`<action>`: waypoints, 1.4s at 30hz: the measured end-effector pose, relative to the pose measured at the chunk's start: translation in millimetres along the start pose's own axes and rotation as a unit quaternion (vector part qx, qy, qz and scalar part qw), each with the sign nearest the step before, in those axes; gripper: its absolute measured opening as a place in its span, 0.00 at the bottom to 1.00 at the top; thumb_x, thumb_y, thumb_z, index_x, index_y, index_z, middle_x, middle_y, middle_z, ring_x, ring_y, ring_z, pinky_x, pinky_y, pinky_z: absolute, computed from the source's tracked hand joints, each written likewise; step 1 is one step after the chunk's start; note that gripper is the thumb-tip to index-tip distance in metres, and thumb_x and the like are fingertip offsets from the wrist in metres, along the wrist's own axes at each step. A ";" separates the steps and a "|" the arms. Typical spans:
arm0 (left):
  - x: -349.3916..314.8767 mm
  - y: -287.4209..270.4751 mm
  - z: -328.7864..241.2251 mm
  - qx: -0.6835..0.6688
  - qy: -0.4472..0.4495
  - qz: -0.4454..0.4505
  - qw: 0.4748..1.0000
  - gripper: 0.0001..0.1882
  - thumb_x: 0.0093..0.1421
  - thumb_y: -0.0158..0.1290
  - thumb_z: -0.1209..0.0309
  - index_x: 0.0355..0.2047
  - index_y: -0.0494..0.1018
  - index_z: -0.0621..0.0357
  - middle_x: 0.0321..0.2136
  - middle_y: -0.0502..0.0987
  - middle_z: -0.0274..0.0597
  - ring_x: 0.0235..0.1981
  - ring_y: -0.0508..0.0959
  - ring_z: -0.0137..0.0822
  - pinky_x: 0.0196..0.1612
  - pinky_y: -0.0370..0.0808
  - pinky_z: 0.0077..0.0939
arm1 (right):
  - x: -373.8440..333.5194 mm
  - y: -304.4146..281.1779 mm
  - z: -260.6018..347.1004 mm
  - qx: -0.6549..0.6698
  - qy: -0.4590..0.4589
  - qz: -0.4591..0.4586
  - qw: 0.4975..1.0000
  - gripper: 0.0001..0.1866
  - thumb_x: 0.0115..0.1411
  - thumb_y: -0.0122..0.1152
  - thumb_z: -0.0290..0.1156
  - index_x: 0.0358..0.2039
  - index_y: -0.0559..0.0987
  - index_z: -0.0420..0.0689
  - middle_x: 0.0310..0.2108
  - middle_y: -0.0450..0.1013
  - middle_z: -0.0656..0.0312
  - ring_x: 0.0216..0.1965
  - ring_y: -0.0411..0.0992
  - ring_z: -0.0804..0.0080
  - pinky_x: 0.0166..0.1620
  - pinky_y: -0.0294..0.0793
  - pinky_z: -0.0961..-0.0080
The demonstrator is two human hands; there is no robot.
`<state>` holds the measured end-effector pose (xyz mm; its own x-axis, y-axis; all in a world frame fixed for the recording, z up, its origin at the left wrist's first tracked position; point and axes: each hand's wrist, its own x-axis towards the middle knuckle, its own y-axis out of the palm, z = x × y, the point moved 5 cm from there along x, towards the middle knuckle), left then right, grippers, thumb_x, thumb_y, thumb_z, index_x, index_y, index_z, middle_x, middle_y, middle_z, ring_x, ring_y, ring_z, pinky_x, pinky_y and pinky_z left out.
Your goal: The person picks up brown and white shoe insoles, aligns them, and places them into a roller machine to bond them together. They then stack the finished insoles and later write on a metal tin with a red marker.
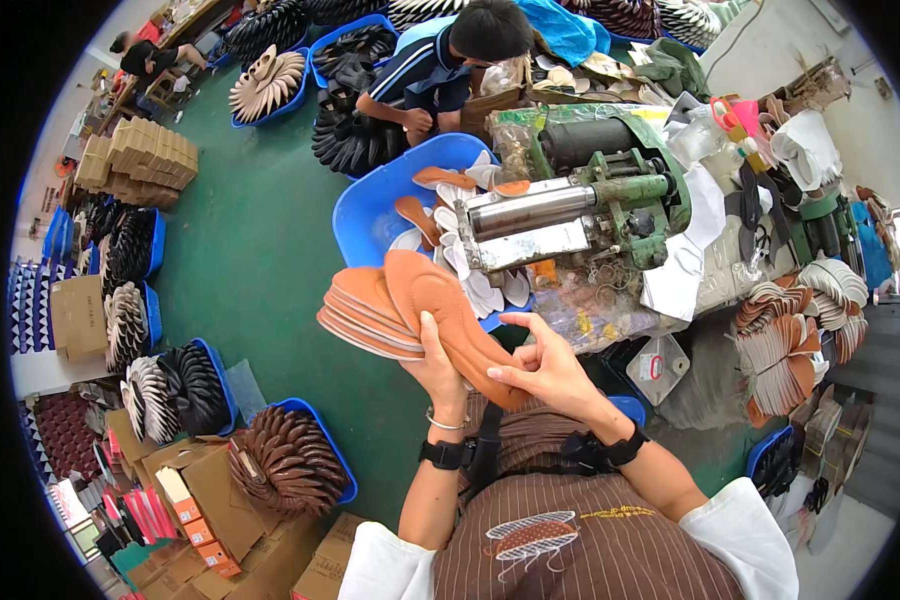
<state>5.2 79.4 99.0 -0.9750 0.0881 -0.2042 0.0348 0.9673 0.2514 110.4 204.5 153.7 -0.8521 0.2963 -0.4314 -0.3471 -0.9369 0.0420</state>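
Observation:
My left hand (442, 370) grips a fanned stack of tan insoles (365, 310) with pale undersides, its thumb lying over the top. The uppermost insole (440, 300) slants across the others, its narrower end toward my body. At that end my right hand (550, 370) has its thumb on the insole's surface and a bent finger at its edge; the index finger stretches out free. Just beyond the stack, a blue tub (365, 215) holds loose white and tan insoles.
A green roller machine (580, 210) stands on the cluttered bench ahead to the right. Beyond the tub a person (440, 70) sits bent forward. Blue tubs of dark insoles (288, 455) and cardboard boxes (215, 500) line the left; stacked tan insoles (775, 360) are at right.

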 end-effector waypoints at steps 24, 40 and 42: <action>-30.7 8.8 -3.6 0.059 -0.059 0.192 0.978 0.19 0.57 0.57 0.76 0.48 0.68 0.68 0.43 0.75 0.43 0.41 0.76 0.31 0.44 0.74 0.25 | 12.9 1.0 -39.4 0.037 -0.026 -0.086 0.995 0.20 0.59 0.61 0.26 0.50 0.71 0.35 0.43 0.76 0.55 0.45 0.74 0.71 0.49 0.74 0.74; -29.1 -3.8 0.2 -0.119 -0.213 0.272 0.931 0.31 0.63 0.50 0.59 0.60 0.55 0.65 0.50 0.69 0.54 0.53 0.71 0.51 0.54 0.73 0.45 | 33.4 -81.0 -79.2 0.118 -0.094 -0.233 0.961 0.20 0.59 0.57 0.20 0.53 0.68 0.38 0.50 0.71 0.59 0.52 0.69 0.72 0.56 0.66 0.72; -30.4 -4.0 0.8 -0.123 -0.202 0.297 0.925 0.34 0.63 0.49 0.54 0.61 0.55 0.64 0.50 0.69 0.55 0.53 0.72 0.52 0.54 0.72 0.46 | 56.8 -76.6 -49.4 0.149 -0.130 -0.188 0.962 0.18 0.61 0.57 0.22 0.51 0.69 0.38 0.48 0.72 0.60 0.49 0.70 0.74 0.53 0.68 0.74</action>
<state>34.9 73.0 103.5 -0.6359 0.7172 -0.2851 0.4388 0.6399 0.6308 107.9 284.0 81.5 -0.7006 0.6765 -0.2272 -0.7134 -0.6716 0.2002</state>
